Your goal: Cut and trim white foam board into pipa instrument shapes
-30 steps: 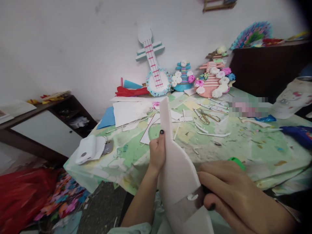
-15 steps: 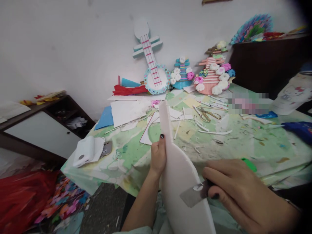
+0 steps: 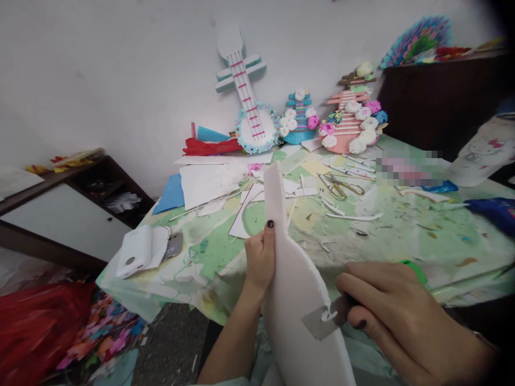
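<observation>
A white foam board cutout [image 3: 300,300], shaped like a lute with a narrow neck and a rounded body, stands tilted in front of me. My left hand [image 3: 260,254] is closed around the left side of its neck, thumb up along the face. In my right hand [image 3: 386,305] is a wide-bladed utility knife [image 3: 322,323], gripped by its dark handle. The blade lies across the board's right curved edge, and a small curl of white shaving [image 3: 329,315] sits on it. The board's lower end runs out of view.
Gold scissors [image 3: 341,186], several markers [image 3: 358,167] and white foam scraps [image 3: 354,216] lie on the green-patterned tablecloth [image 3: 257,273]. Decorated model lutes [image 3: 257,128] lean on the wall. At left are a white device [image 3: 137,251] and a phone [image 3: 173,245]; a tumbler [image 3: 485,153] stands right.
The knife blade has shifted slightly right and down along the board's edge, and the shaving on it has grown into a curl. My left hand keeps its hold.
</observation>
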Motion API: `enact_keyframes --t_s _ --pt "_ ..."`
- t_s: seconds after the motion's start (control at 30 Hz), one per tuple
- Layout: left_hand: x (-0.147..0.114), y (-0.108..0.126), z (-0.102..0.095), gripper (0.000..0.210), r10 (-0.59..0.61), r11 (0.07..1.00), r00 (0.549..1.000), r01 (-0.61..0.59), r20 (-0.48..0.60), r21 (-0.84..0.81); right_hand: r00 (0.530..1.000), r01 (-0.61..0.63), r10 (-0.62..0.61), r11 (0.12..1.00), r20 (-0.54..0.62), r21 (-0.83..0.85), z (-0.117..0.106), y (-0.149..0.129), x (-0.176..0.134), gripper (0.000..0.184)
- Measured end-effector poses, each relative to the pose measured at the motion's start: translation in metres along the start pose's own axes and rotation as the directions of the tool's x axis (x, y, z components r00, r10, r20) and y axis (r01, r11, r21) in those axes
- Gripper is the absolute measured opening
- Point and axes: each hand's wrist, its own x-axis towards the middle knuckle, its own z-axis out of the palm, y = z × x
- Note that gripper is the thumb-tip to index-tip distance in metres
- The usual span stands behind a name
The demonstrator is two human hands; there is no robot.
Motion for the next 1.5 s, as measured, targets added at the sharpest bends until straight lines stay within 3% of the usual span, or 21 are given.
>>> enact_keyframes --t_s 0.23,0.57,0.8,1.0,1.2,1.5 --pt "-0.002 0.0 0.0 0.05 -0.023 0.999 0.999 0.022 0.031 0.049 0.999 -0.03 0.03 0.999 0.026 -0.018 -0.002 -0.005 0.006 0.024" --pt "0.003 -0.003 -0.001 0.055 -0.074 0.997 0.997 0.074 -0.02 -0.008 0.994 -0.056 0.055 0.998 0.098 0.011 -0.005 -0.008 0.001 0.022" --pt "0.0 0.001 0.005 0.055 -0.053 0.999 0.998 0.053 0.043 -0.002 0.998 -0.033 0.034 0.999 0.056 -0.021 -0.006 -0.008 0.006 0.022" --pt "-0.001 0.003 0.004 0.057 -0.122 0.985 0.992 0.126 0.044 -0.115 0.994 -0.06 0.056 0.998 0.095 0.032 -0.006 -0.005 0.002 0.026" --pt "0.0 -0.001 0.004 0.056 -0.143 0.978 0.988 0.151 0.064 -0.143 0.996 -0.069 0.069 0.998 0.054 -0.002 -0.005 0.002 -0.006 0.023" --pt "0.002 0.002 0.004 0.052 -0.014 1.0 0.995 0.016 0.097 -0.016 0.992 -0.109 0.106 0.993 0.068 0.037 -0.005 0.004 -0.009 0.026"
